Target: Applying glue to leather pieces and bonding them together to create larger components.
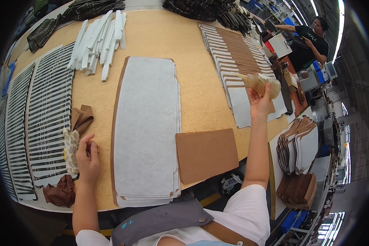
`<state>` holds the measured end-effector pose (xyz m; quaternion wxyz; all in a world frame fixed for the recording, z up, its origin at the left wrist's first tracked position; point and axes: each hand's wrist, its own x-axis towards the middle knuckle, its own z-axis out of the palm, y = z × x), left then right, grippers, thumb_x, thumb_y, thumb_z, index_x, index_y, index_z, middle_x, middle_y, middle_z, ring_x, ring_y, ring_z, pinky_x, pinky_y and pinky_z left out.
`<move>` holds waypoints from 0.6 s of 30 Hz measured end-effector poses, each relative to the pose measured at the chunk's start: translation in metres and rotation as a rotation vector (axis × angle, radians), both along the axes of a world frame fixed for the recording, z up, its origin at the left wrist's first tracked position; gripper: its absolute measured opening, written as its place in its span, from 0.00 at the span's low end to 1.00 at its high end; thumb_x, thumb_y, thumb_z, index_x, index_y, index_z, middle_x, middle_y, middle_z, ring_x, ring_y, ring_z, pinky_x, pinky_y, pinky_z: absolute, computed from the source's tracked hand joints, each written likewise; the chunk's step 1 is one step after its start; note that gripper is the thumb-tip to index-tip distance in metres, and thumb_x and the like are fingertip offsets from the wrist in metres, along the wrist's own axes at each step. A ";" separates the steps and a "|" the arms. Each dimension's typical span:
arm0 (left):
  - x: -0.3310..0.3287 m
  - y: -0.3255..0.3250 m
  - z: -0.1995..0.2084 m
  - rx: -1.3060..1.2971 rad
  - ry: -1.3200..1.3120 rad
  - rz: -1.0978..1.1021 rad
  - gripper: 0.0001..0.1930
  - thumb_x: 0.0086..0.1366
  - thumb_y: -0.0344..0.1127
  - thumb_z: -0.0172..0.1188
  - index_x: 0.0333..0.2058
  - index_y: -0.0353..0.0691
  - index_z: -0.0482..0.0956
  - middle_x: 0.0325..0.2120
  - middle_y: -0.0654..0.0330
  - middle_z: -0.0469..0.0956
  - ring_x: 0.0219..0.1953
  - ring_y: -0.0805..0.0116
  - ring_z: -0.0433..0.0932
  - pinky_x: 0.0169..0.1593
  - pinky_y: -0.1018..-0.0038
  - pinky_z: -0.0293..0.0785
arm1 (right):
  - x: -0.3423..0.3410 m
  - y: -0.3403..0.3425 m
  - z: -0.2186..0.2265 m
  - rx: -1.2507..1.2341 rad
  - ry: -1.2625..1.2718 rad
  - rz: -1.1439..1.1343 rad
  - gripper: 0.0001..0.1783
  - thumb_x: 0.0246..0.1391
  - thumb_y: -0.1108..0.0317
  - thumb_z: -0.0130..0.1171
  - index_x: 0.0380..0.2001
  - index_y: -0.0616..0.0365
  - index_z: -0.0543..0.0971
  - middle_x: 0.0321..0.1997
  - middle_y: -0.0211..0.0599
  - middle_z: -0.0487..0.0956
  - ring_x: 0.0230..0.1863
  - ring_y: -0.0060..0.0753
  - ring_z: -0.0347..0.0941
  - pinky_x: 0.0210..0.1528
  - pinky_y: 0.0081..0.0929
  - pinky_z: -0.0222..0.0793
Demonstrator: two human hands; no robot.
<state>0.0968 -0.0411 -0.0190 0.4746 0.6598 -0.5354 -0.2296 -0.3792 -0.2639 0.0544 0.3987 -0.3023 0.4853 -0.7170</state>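
My right hand (260,102) is raised over the right part of the table, its fingers wrapped round a cloudy squeeze bottle (263,84) whose narrow nozzle points left. Beneath the bottle are rows of brown pieces with white strips (233,53). My left hand (88,155) is at the table's left, fingers curled in; what lies inside them, if anything, is hidden. Right beside it are a spotted cream roll (71,151) and a crumpled brown piece (83,119). Between my hands lies a stack of long white panels with brown edges (145,127).
A flat brown panel (207,156) lies at the table's near edge. White strips (100,41) are heaped at the far left, near striped rows (49,110). Dark plaid cloth (192,9) lies at the far edge. Stacked pieces (297,145) stand right. Another person (311,41) works beyond.
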 end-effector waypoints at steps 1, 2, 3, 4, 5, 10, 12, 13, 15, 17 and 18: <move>-0.001 0.000 0.000 0.010 -0.008 0.007 0.10 0.64 0.22 0.48 0.44 0.33 0.71 0.23 0.64 0.69 0.23 0.78 0.67 0.28 0.83 0.63 | 0.004 -0.013 -0.001 -0.009 0.045 0.048 0.32 0.50 0.49 0.63 0.52 0.57 0.66 0.39 0.37 0.76 0.30 0.31 0.77 0.32 0.22 0.76; -0.001 -0.001 0.000 0.010 -0.011 0.006 0.10 0.64 0.22 0.48 0.44 0.33 0.71 0.23 0.64 0.69 0.23 0.78 0.67 0.28 0.83 0.63 | 0.007 -0.027 -0.004 -0.009 0.042 0.046 0.32 0.50 0.49 0.63 0.52 0.57 0.66 0.39 0.37 0.76 0.30 0.31 0.77 0.32 0.22 0.76; -0.001 0.000 0.001 0.006 -0.024 0.002 0.10 0.64 0.22 0.48 0.44 0.33 0.71 0.23 0.64 0.69 0.24 0.78 0.67 0.28 0.83 0.63 | 0.011 -0.043 -0.008 -0.030 0.060 0.058 0.33 0.50 0.51 0.64 0.52 0.58 0.66 0.39 0.39 0.76 0.28 0.32 0.77 0.30 0.22 0.76; -0.001 0.000 0.000 0.003 -0.036 -0.003 0.10 0.64 0.22 0.48 0.44 0.33 0.71 0.23 0.64 0.69 0.24 0.78 0.68 0.29 0.83 0.63 | 0.014 -0.057 -0.013 -0.051 0.079 0.067 0.33 0.50 0.53 0.65 0.52 0.59 0.65 0.38 0.41 0.76 0.27 0.33 0.76 0.28 0.22 0.76; -0.001 0.000 -0.001 0.003 -0.040 -0.004 0.10 0.64 0.22 0.48 0.44 0.33 0.71 0.23 0.64 0.69 0.24 0.78 0.68 0.29 0.83 0.63 | 0.018 -0.070 -0.016 -0.050 0.075 0.066 0.33 0.50 0.53 0.65 0.52 0.59 0.65 0.38 0.41 0.76 0.27 0.33 0.76 0.28 0.22 0.76; 0.000 0.002 -0.001 0.044 -0.101 -0.001 0.10 0.63 0.22 0.49 0.43 0.33 0.71 0.22 0.63 0.70 0.24 0.76 0.69 0.30 0.81 0.64 | 0.030 -0.120 -0.036 -0.087 0.161 0.043 0.39 0.50 0.55 0.65 0.52 0.64 0.54 0.39 0.47 0.73 0.23 0.32 0.76 0.23 0.20 0.76; 0.000 0.002 -0.001 0.044 -0.122 0.001 0.10 0.62 0.22 0.49 0.43 0.33 0.71 0.22 0.63 0.70 0.24 0.76 0.69 0.30 0.81 0.65 | 0.029 -0.131 -0.042 -0.085 0.190 0.020 0.40 0.50 0.55 0.65 0.52 0.63 0.52 0.39 0.49 0.72 0.24 0.32 0.76 0.23 0.20 0.76; 0.000 0.002 -0.001 0.041 -0.141 0.002 0.10 0.62 0.22 0.49 0.43 0.33 0.71 0.22 0.62 0.70 0.24 0.75 0.69 0.30 0.80 0.65 | 0.028 -0.136 -0.044 -0.077 0.210 0.020 0.41 0.50 0.54 0.65 0.52 0.63 0.50 0.40 0.50 0.72 0.24 0.32 0.76 0.23 0.21 0.76; -0.001 0.002 0.000 0.047 -0.150 0.005 0.10 0.62 0.22 0.50 0.43 0.33 0.71 0.22 0.62 0.70 0.24 0.75 0.69 0.30 0.80 0.65 | 0.027 -0.141 -0.048 -0.065 0.229 0.021 0.42 0.49 0.53 0.65 0.52 0.63 0.49 0.40 0.51 0.71 0.24 0.32 0.76 0.22 0.21 0.76; -0.001 0.001 0.001 0.053 -0.158 0.007 0.10 0.62 0.22 0.50 0.43 0.33 0.71 0.22 0.62 0.70 0.24 0.75 0.69 0.30 0.80 0.65 | 0.027 -0.144 -0.050 -0.061 0.237 0.003 0.41 0.49 0.54 0.66 0.51 0.64 0.50 0.40 0.51 0.71 0.24 0.32 0.76 0.21 0.21 0.75; -0.002 0.001 0.002 0.060 -0.163 0.008 0.10 0.61 0.22 0.50 0.43 0.33 0.71 0.22 0.62 0.70 0.24 0.75 0.69 0.30 0.80 0.65 | 0.028 -0.145 -0.051 -0.059 0.235 0.004 0.41 0.49 0.54 0.66 0.51 0.64 0.50 0.40 0.51 0.71 0.24 0.32 0.76 0.21 0.21 0.75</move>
